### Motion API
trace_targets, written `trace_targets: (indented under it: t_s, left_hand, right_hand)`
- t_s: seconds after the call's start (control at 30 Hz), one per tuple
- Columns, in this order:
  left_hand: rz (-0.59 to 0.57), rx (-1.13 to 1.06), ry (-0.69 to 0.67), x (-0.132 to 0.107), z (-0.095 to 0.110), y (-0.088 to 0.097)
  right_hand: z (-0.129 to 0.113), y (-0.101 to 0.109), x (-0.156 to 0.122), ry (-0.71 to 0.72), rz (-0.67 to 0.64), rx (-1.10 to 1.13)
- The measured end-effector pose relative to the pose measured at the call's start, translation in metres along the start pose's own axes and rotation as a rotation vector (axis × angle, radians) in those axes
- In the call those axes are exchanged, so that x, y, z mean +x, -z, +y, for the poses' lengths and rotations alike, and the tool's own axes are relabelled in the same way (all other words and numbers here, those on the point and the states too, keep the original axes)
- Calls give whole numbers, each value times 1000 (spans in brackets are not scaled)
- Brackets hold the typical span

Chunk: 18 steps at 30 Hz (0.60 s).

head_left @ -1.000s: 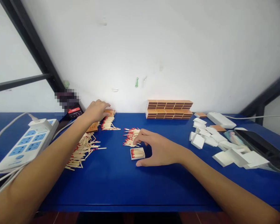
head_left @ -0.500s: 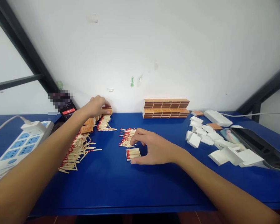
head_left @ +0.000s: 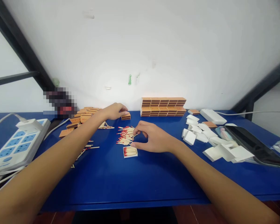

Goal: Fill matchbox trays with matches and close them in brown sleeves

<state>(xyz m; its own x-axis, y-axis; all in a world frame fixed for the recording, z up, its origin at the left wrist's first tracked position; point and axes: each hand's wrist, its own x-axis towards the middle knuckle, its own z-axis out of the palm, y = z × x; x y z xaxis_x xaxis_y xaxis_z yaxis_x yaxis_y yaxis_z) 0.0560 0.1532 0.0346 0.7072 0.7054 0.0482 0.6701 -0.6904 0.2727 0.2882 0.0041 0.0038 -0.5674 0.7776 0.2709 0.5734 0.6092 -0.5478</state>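
My left hand (head_left: 115,111) reaches to the back of the table, its fingers closed on an orange matchbox sleeve (head_left: 126,116) with a dark striking side. Whether anything is inside the sleeve is hidden. In the middle, my right hand (head_left: 152,137) is open, thumb and curled fingers apart. Its thumb tip is just above the corner of a white matchbox tray (head_left: 130,156) filled with red-headed matches. The fingertips are beside a loose pile of matches (head_left: 126,134). More orange matchbox sleeves (head_left: 85,118) lie heaped behind my left forearm, which partly covers other scattered matches (head_left: 106,125).
A two-tier stack of matchboxes (head_left: 163,111) stands against the wall. White empty trays (head_left: 208,133) are scattered at right, beside a dark phone (head_left: 254,144) and a white box-shaped device (head_left: 213,116) with a cable. A power strip (head_left: 21,144) with cables occupies the left.
My left hand has moved right from the sleeve heap, carrying a matchbox sleeve. My right hand has lifted slightly off the filled tray's side; the view has shifted a little.
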Motion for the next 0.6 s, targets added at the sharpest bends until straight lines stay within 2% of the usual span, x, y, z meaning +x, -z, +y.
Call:
trace_targets:
  t_s: [0.07,0.2,0.3,0.4,0.5,0.6]
  left_hand:
    - [23,5,7,-7,4,-1]
    - [83,39,65,-17,11,-5]
    - [160,39,106,-21,15,-7]
    - [220,-2,137,-33,21,-6]
    - [238,-52,157,-54,28,-6]
    - [278,-154,143,-79,32,-10]
  right_hand:
    - [0,3,0,-6,-16,6]
    - [-4,5,-2,-6,-170,77]
    - [-5,2,-4,3,-225,80]
    - [-5,-3,-4,26,-243,85]
    - [-3,-4,-4,41,-231,108]
    - [-1,2,-3,-34,-191,140]
